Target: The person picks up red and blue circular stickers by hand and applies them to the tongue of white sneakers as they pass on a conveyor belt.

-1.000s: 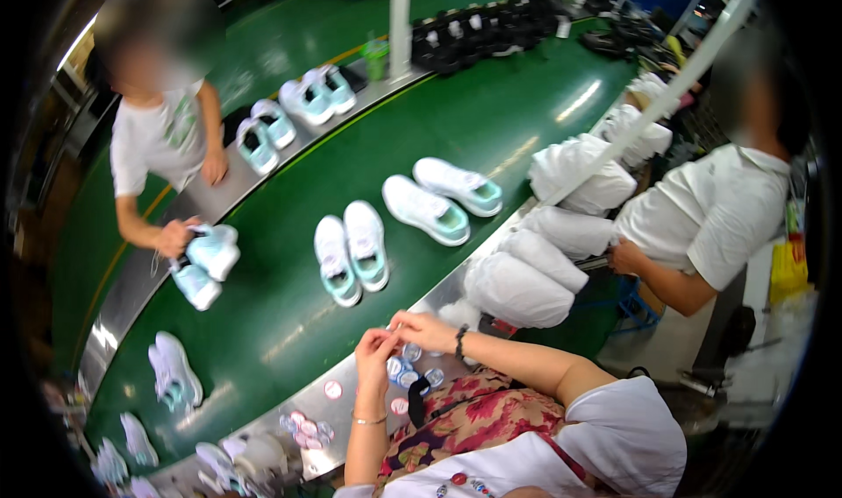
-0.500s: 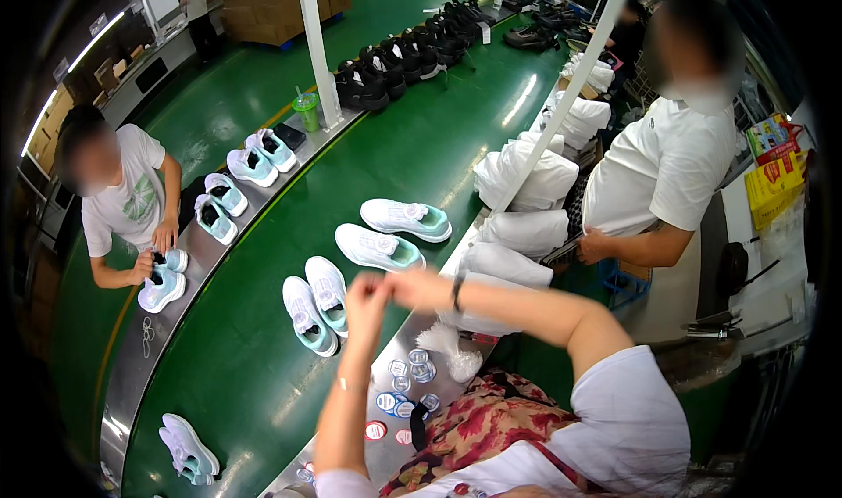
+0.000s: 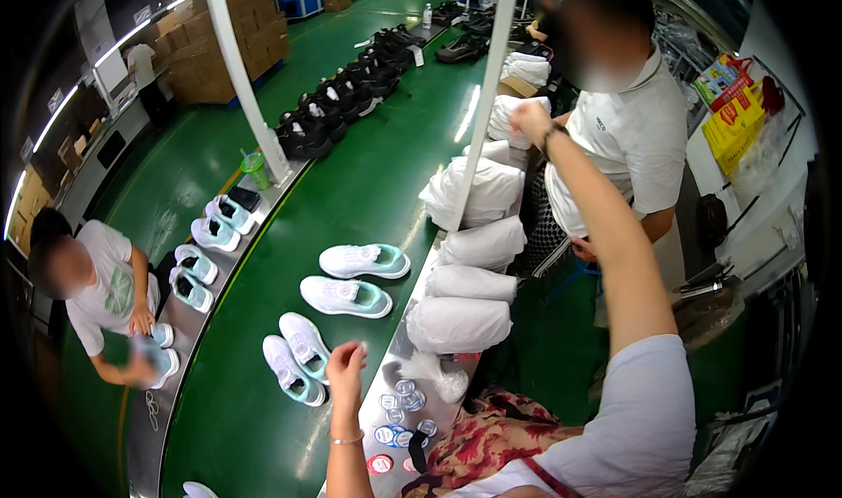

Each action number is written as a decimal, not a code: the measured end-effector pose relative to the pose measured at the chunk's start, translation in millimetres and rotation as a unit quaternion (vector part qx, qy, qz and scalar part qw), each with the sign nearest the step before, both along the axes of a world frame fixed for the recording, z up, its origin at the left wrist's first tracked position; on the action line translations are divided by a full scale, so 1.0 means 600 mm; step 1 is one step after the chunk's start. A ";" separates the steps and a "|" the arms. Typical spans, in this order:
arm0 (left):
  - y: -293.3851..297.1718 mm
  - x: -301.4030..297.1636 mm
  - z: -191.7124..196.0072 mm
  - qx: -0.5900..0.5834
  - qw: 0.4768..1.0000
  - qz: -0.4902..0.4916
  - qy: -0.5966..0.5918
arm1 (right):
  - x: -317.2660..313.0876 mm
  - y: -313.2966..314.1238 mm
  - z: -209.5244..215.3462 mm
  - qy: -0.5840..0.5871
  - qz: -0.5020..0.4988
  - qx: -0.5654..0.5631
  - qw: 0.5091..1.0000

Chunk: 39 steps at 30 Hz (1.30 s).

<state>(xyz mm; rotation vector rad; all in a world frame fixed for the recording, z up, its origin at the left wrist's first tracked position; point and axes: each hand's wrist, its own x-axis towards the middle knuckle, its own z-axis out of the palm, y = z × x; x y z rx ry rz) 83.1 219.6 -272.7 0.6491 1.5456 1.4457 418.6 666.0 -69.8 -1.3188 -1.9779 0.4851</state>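
Note:
My left hand is over the conveyor's near edge, fingers pinched together; whatever is in them is too small to make out. Right beside it lies a pair of white and mint sneakers on the green conveyor belt. A second pair of sneakers lies a little farther along. My right arm is stretched far out to the right, and my right hand hangs with curled fingers by the white wrapped bundles, in front of a co-worker. Anything inside its fingers is hidden.
Round labels and a clear plastic bundle lie on the metal ledge at my front. White bundles line it farther right. A white post rises there. Across the belt another person handles sneakers; black shoes stand beyond.
My hands were together over the sneakers and have parted. The right one has swung out to the far right; the left has dropped nearer to me. The view has shifted.

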 end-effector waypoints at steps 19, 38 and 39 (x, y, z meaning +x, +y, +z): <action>-0.246 -0.011 -0.115 -0.147 0.979 0.137 -0.015 | -0.005 -0.177 -0.069 -0.041 0.061 -0.232 0.970; -0.310 -0.108 -0.235 -0.163 0.961 0.184 0.130 | -0.014 0.314 -0.094 -0.039 -0.091 0.164 0.981; -0.283 -0.103 -0.289 -0.155 0.963 0.170 0.144 | 0.010 0.303 -0.154 -0.073 -0.092 0.069 0.991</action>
